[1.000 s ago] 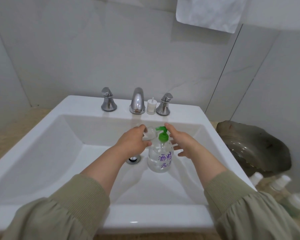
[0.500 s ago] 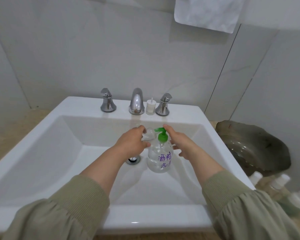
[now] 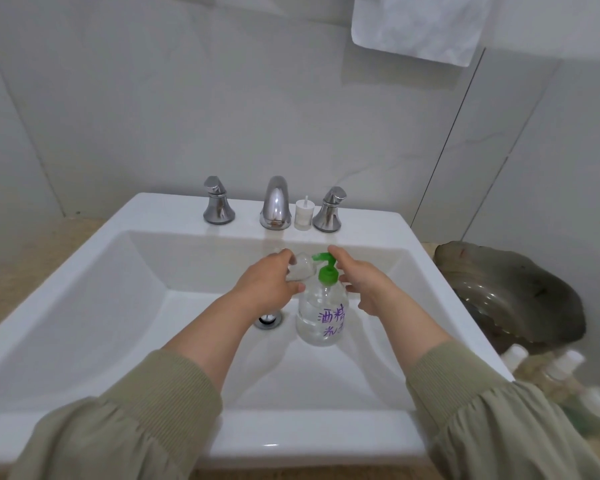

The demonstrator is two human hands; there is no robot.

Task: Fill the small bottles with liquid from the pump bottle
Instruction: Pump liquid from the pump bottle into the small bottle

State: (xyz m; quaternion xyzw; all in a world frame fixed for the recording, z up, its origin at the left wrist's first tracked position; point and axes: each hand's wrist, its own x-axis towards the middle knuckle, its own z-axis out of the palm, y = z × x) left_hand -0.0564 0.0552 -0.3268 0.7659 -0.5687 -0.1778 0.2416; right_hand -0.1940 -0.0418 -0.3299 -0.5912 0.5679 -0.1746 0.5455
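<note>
A clear pump bottle (image 3: 321,318) with a green pump head and purple writing stands in the white sink basin (image 3: 118,306). My left hand (image 3: 269,284) grips a small clear bottle (image 3: 300,270) held right under the green spout. My right hand (image 3: 364,284) is beside the pump, its index finger lying on top of the green pump head and the other fingers loose. A small white cap with a tube (image 3: 304,213) stands on the sink ledge between the tap and the right handle.
A chrome tap (image 3: 275,202) and two handles line the back ledge. The drain (image 3: 268,319) lies left of the pump bottle. Right of the sink are a dark shell-shaped dish (image 3: 520,296) and several small white-capped bottles (image 3: 565,379). A white towel (image 3: 420,26) hangs above.
Both hands and the bottles stay nearly as they were; only the view shifts slightly.
</note>
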